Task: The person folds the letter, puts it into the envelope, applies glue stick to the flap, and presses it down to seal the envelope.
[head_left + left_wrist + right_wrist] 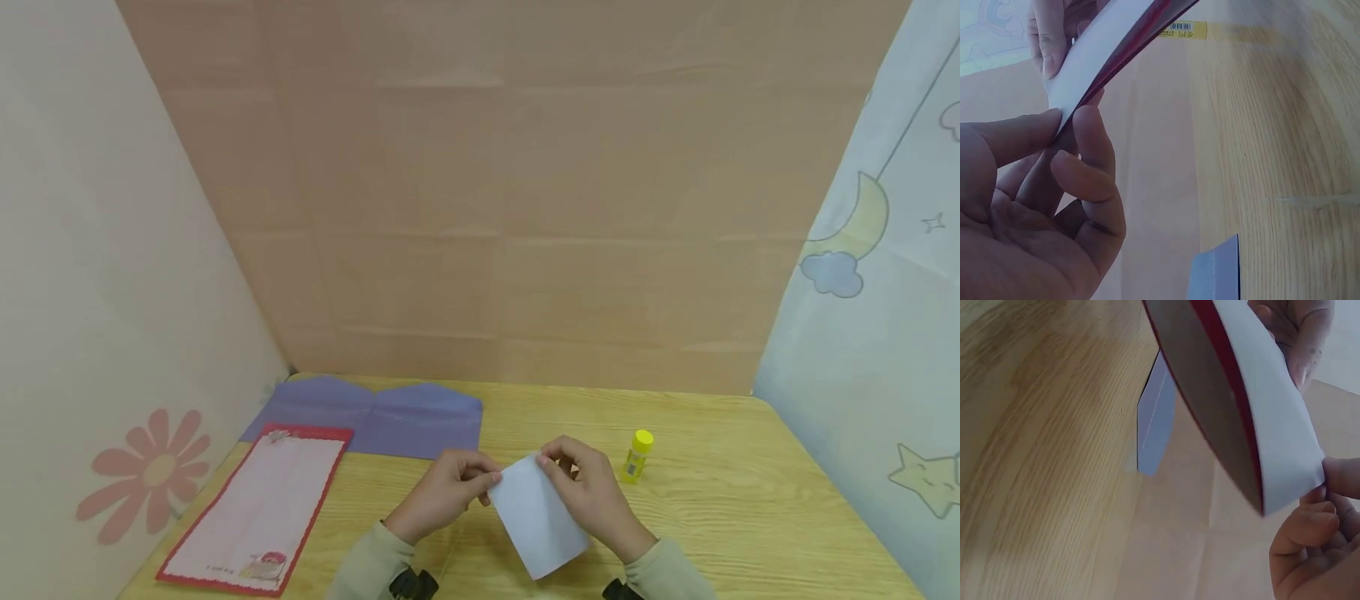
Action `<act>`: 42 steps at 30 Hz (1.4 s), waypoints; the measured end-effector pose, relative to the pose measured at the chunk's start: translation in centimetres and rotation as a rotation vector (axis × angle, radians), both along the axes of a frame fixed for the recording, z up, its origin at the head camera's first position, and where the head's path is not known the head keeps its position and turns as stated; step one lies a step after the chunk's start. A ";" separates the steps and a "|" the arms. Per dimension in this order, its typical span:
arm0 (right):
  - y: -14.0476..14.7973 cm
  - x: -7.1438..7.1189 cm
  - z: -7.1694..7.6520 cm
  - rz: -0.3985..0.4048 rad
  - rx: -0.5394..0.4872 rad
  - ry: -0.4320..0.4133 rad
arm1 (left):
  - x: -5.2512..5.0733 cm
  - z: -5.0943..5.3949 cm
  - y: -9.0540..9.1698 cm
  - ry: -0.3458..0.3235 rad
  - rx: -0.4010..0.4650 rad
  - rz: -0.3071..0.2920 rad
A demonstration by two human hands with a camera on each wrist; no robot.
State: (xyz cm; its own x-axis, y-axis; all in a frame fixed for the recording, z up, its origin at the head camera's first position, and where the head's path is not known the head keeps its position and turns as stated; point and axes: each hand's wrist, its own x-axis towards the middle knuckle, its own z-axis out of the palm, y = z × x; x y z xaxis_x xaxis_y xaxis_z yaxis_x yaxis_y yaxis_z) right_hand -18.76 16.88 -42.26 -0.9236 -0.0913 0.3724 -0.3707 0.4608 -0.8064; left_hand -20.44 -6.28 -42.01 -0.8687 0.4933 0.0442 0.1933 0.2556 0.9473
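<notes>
A folded sheet of paper [538,521], white outside with red edges on its inner side, is held up between both hands above the table. The left hand [444,493] pinches its upper left corner between thumb and index finger, and the right hand [594,498] pinches the upper right corner. In the left wrist view, the left hand [1041,187] grips the paper [1094,53] at the fold end, other fingers curled below. From the right wrist view, the layers of the paper [1279,425] bow apart, with the right hand [1325,537] at its corner.
A yellow glue stick [637,456] stands right of the hands. At the left lies a pink sheet with a red border [258,508], beside a purple folded paper [427,421] at the table's back left. Paper-covered walls [495,200] enclose the wooden table [750,517].
</notes>
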 end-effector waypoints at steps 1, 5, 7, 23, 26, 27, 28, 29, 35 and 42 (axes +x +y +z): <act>0.1 0.0 0.0 0.012 0.005 0.007 | 0.0 0.0 0.0 0.001 0.000 0.000; 0.2 0.0 0.0 0.059 0.038 0.037 | 0.2 -0.2 0.3 0.007 0.023 -0.021; 0.2 0.0 0.0 0.070 0.039 0.034 | 0.3 -0.1 0.4 0.025 0.024 -0.027; 0.4 -0.1 -0.4 0.077 0.061 0.006 | -0.1 0.1 -0.1 0.067 0.002 0.015; 0.3 -0.1 -0.7 0.145 0.140 0.044 | -0.1 0.0 0.1 0.042 0.010 -0.053; 0.2 -0.1 -0.7 0.167 0.156 0.052 | -0.1 -0.1 0.2 0.038 0.020 -0.067; 0.1 -0.1 -0.8 0.183 0.165 0.055 | -0.1 -0.1 0.3 0.040 0.027 -0.073; 0.0 -0.1 -0.8 0.194 0.170 0.050 | -0.2 -0.1 0.3 0.042 0.035 -0.076; -0.5 0.1 -0.7 0.190 0.148 -0.012 | -0.1 0.0 0.3 0.082 0.005 -0.015; -0.4 -0.4 -1.0 0.205 0.120 -0.077 | -0.1 0.2 0.4 0.104 0.021 0.101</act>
State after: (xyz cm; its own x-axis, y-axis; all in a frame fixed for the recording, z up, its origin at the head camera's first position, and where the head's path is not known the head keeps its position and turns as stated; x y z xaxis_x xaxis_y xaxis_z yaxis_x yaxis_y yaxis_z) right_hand -19.15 16.53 -43.26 -0.9064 -0.3191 0.2767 -0.4057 0.4761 -0.7802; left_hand -20.50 -5.91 -41.80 -0.9042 0.4014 0.1460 0.2649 0.2590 0.9288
